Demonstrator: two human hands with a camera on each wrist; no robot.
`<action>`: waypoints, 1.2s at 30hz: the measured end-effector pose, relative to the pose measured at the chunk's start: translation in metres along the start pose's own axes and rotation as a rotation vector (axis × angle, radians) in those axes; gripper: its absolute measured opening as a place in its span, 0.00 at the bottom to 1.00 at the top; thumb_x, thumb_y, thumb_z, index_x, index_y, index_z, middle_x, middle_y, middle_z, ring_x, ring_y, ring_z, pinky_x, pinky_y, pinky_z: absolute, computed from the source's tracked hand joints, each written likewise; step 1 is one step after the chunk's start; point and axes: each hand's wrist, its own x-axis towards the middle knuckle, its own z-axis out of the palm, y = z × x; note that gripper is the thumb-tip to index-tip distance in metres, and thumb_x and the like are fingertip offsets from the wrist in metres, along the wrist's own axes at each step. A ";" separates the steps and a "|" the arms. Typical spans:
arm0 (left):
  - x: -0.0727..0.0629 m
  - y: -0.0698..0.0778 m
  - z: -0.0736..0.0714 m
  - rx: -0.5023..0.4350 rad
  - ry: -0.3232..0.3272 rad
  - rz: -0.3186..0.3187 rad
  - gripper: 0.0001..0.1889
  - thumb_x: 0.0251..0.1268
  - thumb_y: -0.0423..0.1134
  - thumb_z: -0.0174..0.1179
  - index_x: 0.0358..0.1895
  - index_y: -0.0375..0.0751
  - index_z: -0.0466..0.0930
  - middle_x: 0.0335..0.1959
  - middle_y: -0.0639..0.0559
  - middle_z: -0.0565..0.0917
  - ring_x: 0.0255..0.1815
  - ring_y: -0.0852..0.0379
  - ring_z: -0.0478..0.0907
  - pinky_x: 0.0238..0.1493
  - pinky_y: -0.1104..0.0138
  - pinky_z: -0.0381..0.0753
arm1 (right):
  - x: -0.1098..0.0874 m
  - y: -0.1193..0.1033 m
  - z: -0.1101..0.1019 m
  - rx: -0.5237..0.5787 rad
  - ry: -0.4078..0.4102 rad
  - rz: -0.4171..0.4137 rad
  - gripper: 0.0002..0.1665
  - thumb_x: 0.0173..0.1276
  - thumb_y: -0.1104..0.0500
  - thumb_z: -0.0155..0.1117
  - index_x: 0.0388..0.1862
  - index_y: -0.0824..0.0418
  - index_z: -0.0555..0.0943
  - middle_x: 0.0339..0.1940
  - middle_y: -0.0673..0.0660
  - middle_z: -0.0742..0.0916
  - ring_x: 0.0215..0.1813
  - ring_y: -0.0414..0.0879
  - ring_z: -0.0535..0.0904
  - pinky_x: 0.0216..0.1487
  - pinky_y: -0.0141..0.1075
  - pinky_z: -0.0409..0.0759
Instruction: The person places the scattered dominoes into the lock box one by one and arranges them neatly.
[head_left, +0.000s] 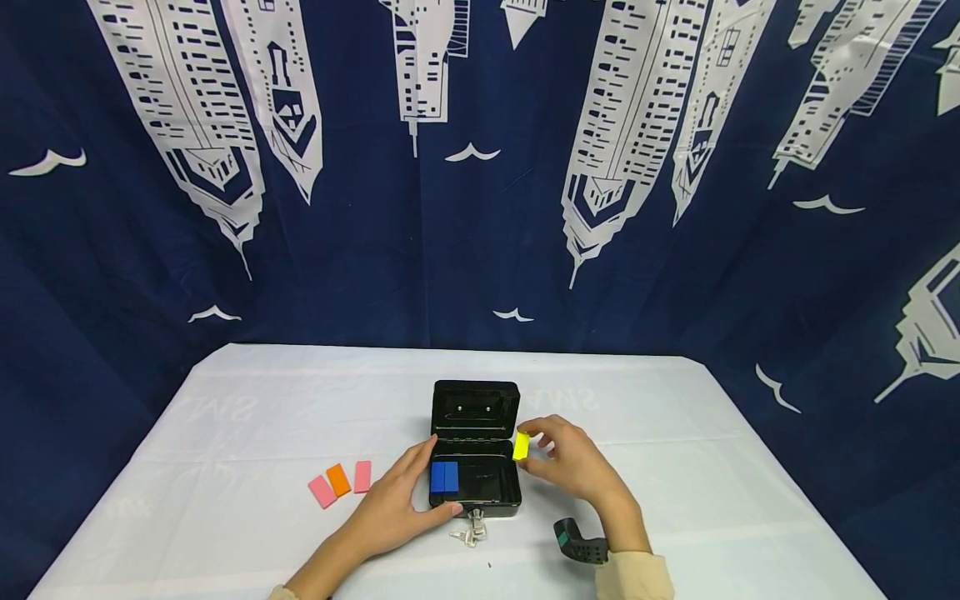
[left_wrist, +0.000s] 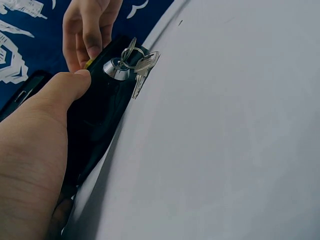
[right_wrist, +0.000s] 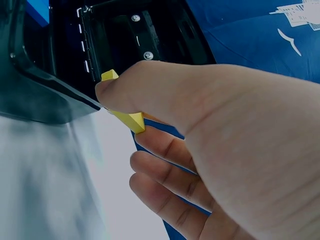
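A small black cash box (head_left: pixel 487 505) stands on the table with its lid (head_left: pixel 476 410) raised at the back. Two blue blocks (head_left: pixel 444 477) lie side by side at the left inside it. My left hand (head_left: pixel 393 507) holds the box at its left side, thumb on the front edge by the lock (left_wrist: pixel 116 69). Between thumb and fingertips, my right hand (head_left: pixel 573 458) pinches a yellow block (head_left: pixel 521 446), upright just beside the box's right rim near the hinge. In the right wrist view the thumb covers the middle of the yellow block (right_wrist: pixel 131 121).
Keys (head_left: pixel 470 533) hang from the lock at the box front. Left of the box lie two pink blocks (head_left: pixel 322 492) and an orange block (head_left: pixel 339 480) on the white table (head_left: pixel 225 467). A dark strap (head_left: pixel 579 546) shows at the right wrist. Behind hangs a navy patterned cloth (head_left: pixel 360 250).
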 end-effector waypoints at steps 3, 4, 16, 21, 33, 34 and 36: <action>0.000 0.000 0.000 -0.001 0.000 0.002 0.57 0.54 0.76 0.65 0.84 0.54 0.54 0.81 0.48 0.63 0.73 0.40 0.71 0.63 0.38 0.78 | 0.000 -0.001 0.001 -0.002 -0.007 -0.014 0.24 0.57 0.62 0.80 0.54 0.57 0.86 0.53 0.52 0.87 0.47 0.46 0.81 0.47 0.39 0.84; 0.000 0.000 0.000 -0.002 0.001 0.003 0.57 0.54 0.76 0.65 0.84 0.54 0.54 0.81 0.48 0.63 0.73 0.40 0.71 0.63 0.38 0.78 | 0.000 -0.002 0.001 -0.001 -0.009 -0.018 0.24 0.57 0.62 0.80 0.54 0.58 0.86 0.53 0.52 0.87 0.46 0.46 0.81 0.46 0.39 0.84; 0.000 0.001 0.000 0.002 -0.001 -0.009 0.56 0.54 0.75 0.66 0.83 0.54 0.54 0.81 0.47 0.63 0.73 0.40 0.71 0.63 0.38 0.78 | 0.000 -0.010 0.006 0.004 -0.025 -0.033 0.24 0.57 0.62 0.80 0.54 0.57 0.86 0.55 0.53 0.87 0.46 0.46 0.81 0.44 0.37 0.83; 0.000 0.001 0.000 -0.001 -0.006 -0.003 0.56 0.55 0.75 0.66 0.84 0.54 0.54 0.81 0.48 0.62 0.73 0.41 0.71 0.64 0.38 0.77 | 0.000 -0.011 0.008 0.003 -0.032 -0.054 0.25 0.58 0.61 0.80 0.55 0.57 0.86 0.55 0.53 0.87 0.47 0.46 0.81 0.44 0.37 0.84; 0.000 -0.001 0.000 -0.010 -0.007 0.010 0.56 0.55 0.75 0.66 0.84 0.55 0.54 0.81 0.48 0.63 0.73 0.41 0.71 0.64 0.39 0.77 | 0.000 -0.017 0.014 0.007 -0.058 -0.085 0.25 0.59 0.59 0.80 0.57 0.55 0.85 0.53 0.50 0.86 0.46 0.46 0.80 0.43 0.36 0.82; 0.000 -0.001 0.000 -0.009 -0.007 0.010 0.56 0.56 0.75 0.66 0.84 0.55 0.54 0.81 0.48 0.63 0.73 0.41 0.71 0.64 0.39 0.77 | 0.000 -0.017 0.014 0.004 -0.061 -0.092 0.25 0.59 0.59 0.80 0.57 0.55 0.85 0.53 0.50 0.86 0.45 0.46 0.80 0.42 0.36 0.81; 0.000 -0.001 -0.001 -0.009 -0.007 0.010 0.56 0.56 0.74 0.66 0.84 0.55 0.54 0.81 0.48 0.63 0.73 0.41 0.71 0.64 0.39 0.77 | 0.000 -0.018 0.015 0.004 -0.069 -0.098 0.25 0.60 0.58 0.79 0.58 0.55 0.85 0.53 0.50 0.86 0.45 0.46 0.80 0.42 0.36 0.81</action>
